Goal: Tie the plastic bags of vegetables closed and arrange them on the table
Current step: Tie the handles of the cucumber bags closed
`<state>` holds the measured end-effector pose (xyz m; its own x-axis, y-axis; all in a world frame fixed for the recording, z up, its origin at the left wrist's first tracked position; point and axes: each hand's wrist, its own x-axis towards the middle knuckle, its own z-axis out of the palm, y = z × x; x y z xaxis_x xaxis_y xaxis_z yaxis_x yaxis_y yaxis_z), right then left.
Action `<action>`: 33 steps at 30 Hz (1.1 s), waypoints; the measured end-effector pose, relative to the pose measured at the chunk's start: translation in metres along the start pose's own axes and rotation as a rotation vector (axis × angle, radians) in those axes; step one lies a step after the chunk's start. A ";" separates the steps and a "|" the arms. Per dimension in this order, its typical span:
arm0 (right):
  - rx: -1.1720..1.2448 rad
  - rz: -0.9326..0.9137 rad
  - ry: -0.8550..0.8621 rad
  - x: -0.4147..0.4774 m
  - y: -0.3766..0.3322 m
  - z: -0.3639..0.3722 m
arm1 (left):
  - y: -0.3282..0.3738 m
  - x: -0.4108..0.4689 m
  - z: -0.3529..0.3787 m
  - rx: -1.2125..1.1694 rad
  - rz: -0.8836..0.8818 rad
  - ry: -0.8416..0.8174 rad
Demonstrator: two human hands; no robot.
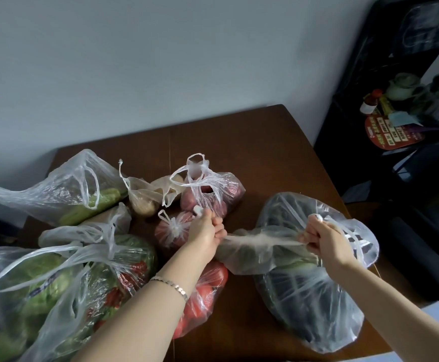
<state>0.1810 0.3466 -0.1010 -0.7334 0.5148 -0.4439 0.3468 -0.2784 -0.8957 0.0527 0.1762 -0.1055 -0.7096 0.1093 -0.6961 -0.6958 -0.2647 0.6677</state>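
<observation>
A clear plastic bag of dark vegetables (pixel 309 296) lies at the right of the brown table (pixel 252 142). Its two handles are stretched taut between my hands. My left hand (pixel 205 232) grips one handle end near the table's middle. My right hand (pixel 323 236) grips the other end above the bag. Behind my left hand sit two knotted bags of red-skinned produce (pixel 213 192) (pixel 172 229). A bag of tomatoes (pixel 202 293) lies under my left forearm.
At the left lie a bag of green vegetables (pixel 64 197), a small bag of potatoes (pixel 145 197) and a large bag of cabbage and red peppers (pixel 56 291). A black shelf unit (pixel 396 100) with bottles stands beyond the table's right edge. A grey wall runs behind.
</observation>
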 end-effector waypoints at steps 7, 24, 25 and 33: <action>0.087 -0.111 -0.210 -0.004 -0.048 0.030 | 0.003 -0.051 0.012 0.811 0.219 -0.705; -0.445 -0.275 -0.139 -0.007 0.002 0.047 | -0.029 -0.041 0.019 0.275 0.033 -0.362; -0.321 -0.233 -0.095 -0.007 0.002 0.050 | -0.029 -0.040 0.021 0.255 0.025 -0.323; -0.647 -0.211 -0.154 -0.008 0.011 0.056 | -0.006 -0.048 0.026 -0.034 0.036 -0.349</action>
<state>0.1580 0.2935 -0.1054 -0.8817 0.3701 -0.2927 0.4309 0.3786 -0.8191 0.0882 0.1970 -0.0694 -0.7329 0.4184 -0.5365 -0.6698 -0.3054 0.6768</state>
